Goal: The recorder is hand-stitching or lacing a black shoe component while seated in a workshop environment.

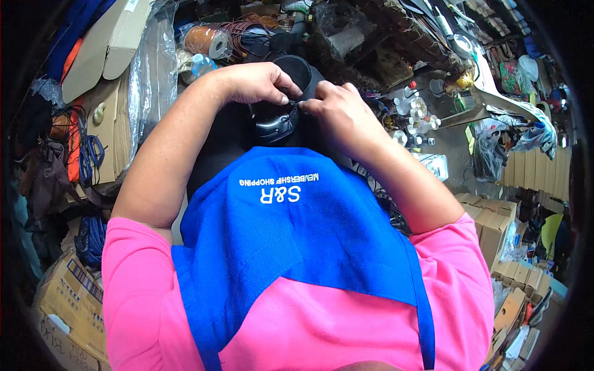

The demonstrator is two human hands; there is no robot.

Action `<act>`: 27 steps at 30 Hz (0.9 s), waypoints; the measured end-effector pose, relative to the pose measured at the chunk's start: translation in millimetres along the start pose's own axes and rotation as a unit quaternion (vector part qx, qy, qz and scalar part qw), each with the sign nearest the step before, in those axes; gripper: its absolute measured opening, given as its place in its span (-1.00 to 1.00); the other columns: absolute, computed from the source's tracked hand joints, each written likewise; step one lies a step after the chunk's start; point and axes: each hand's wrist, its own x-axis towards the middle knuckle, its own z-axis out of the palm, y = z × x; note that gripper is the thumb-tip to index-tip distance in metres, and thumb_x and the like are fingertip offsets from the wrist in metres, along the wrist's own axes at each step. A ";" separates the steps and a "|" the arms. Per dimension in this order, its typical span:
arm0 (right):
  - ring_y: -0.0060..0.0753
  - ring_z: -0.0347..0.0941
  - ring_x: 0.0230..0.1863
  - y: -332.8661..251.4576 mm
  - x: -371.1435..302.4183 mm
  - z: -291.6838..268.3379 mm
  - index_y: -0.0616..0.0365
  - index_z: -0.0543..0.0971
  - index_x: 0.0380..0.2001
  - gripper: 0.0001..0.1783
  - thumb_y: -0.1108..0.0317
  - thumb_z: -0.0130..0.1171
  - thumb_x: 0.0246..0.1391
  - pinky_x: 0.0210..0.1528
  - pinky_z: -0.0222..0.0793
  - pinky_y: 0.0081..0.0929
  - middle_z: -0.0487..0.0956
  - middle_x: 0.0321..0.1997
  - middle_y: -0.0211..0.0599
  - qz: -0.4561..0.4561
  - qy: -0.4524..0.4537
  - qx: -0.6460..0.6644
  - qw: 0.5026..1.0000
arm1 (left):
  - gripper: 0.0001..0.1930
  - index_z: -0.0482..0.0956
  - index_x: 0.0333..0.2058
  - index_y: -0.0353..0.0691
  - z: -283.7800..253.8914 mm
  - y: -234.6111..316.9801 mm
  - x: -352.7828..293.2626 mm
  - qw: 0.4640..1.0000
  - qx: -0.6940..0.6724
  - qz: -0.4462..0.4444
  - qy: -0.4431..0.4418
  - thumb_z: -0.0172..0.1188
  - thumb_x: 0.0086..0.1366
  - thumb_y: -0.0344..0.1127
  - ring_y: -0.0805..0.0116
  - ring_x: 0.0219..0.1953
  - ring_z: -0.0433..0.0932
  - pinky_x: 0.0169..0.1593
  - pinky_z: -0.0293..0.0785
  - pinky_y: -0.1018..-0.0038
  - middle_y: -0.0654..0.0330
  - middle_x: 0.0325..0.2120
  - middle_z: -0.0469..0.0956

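A black leather boot (276, 131) rests at my lap, its shiny toe toward me and its round shaft opening on the far side. My left hand (255, 83) is closed over the boot's near left side, with thumb and forefinger at the upper by the lacing area. From the right, my right hand (340, 111) pinches with curled fingers at the same spot. Whatever small thing lies between those fingertips is too small to make out. Both hands nearly meet over the front of the boot. A blue apron (247, 222) covers my lap and chest.
Beyond the boot lie a spool of brown thread (204, 41) and a plastic bottle (202, 65). Several small bottles (413, 114) stand to the right. Flattened cardboard (111, 117) leans at the left; cardboard boxes (492, 229) are stacked at the right.
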 end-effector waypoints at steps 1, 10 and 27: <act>-0.16 0.45 -0.27 -3.5 5.1 -6.1 0.02 0.63 -0.44 -0.83 0.39 0.04 -0.07 -0.21 0.27 -0.25 0.47 -0.38 -0.19 0.002 0.000 0.001 1.000 | -0.61 0.53 -0.06 -0.32 -1.1 -0.2 -0.8 0.999 0.032 0.023 -0.006 0.18 0.08 -0.43 0.35 -0.11 0.50 0.07 0.34 0.44 0.13 -0.16 0.57; -0.06 0.54 -0.27 24.0 32.2 15.4 0.10 0.61 -0.38 -0.85 0.35 0.18 -0.08 -0.21 0.43 -0.28 0.58 -0.35 -0.14 0.069 -0.062 0.173 0.981 | -0.59 0.49 -0.19 -0.21 43.8 6.8 -2.7 0.888 0.197 0.055 0.412 0.35 -0.09 -0.44 0.08 -0.06 0.45 0.02 0.40 0.32 0.07 -0.14 0.42; -0.33 0.40 -0.42 54.5 -2.9 54.2 0.25 0.50 -0.56 -0.66 0.18 0.32 -0.11 -0.32 0.32 -0.44 0.40 -0.45 -0.22 0.174 0.137 0.296 0.929 | -0.84 0.52 -0.34 -0.30 45.0 -6.5 -19.3 0.974 0.039 0.006 0.222 0.23 0.14 -0.36 0.52 -0.37 0.44 -0.24 0.40 0.53 0.28 -0.49 0.49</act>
